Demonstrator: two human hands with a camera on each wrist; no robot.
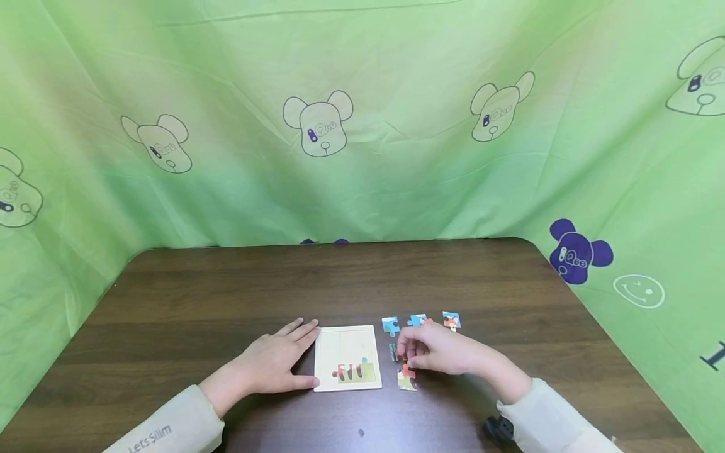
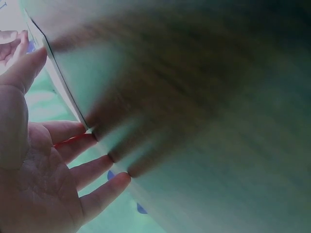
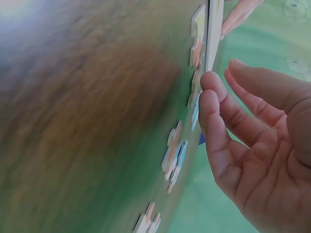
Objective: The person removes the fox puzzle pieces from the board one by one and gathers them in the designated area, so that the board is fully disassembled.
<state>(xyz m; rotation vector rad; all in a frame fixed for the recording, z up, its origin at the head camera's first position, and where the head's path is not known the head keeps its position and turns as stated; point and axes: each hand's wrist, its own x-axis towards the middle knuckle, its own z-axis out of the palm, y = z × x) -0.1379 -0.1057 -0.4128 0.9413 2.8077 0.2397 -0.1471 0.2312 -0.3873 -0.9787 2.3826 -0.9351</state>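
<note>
A pale square puzzle board (image 1: 345, 345) lies on the table, with joined caterpillar-patterned pieces (image 1: 362, 374) in its lower right part. My left hand (image 1: 274, 362) rests flat at its left side, fingers spread, thumb and fingertips at the edge. To the right of the board, my right hand (image 1: 444, 349) hovers low over loose jigsaw pieces. Its fingers are loosely bent, and the right wrist view shows the thumb apart from them with nothing between. A red and green piece (image 1: 406, 380) lies just below its fingertips; a dark piece (image 1: 393, 352) is partly hidden by them.
Beyond the right hand lie a blue piece (image 1: 389, 325), a blue and red piece (image 1: 417, 319) and a piece with a mushroom-like picture (image 1: 451, 319). A black object (image 1: 498, 429) shows by the right sleeve. Green printed cloth (image 1: 238, 201) hangs behind the brown table (image 1: 226, 283).
</note>
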